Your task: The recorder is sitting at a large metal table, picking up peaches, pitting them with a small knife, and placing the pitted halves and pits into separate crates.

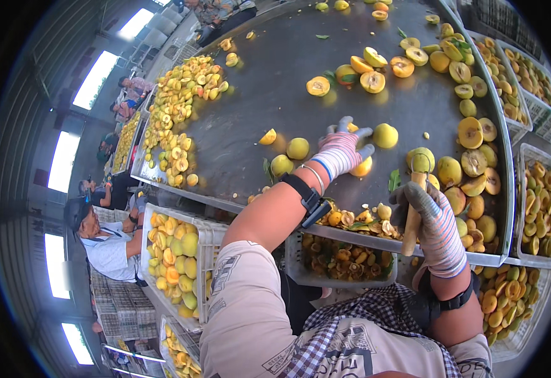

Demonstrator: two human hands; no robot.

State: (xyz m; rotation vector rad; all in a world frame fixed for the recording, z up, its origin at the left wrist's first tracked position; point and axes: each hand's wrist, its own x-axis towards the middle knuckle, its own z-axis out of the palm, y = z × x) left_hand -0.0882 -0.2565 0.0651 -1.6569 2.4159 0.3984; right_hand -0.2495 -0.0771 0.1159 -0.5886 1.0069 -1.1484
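One crate (295, 272) of fruit scraps (348, 257) sits beneath the metal table's (250, 110) near edge, perhaps catching waste. Above it, the right hand (438, 220) grips a wooden-handled tool (412, 220), presumably leaving its tip free; the left hand (345, 150) spreads its fingers over yellow fruit (363, 168). Cut fruit (178, 104) lies heaped farther off.
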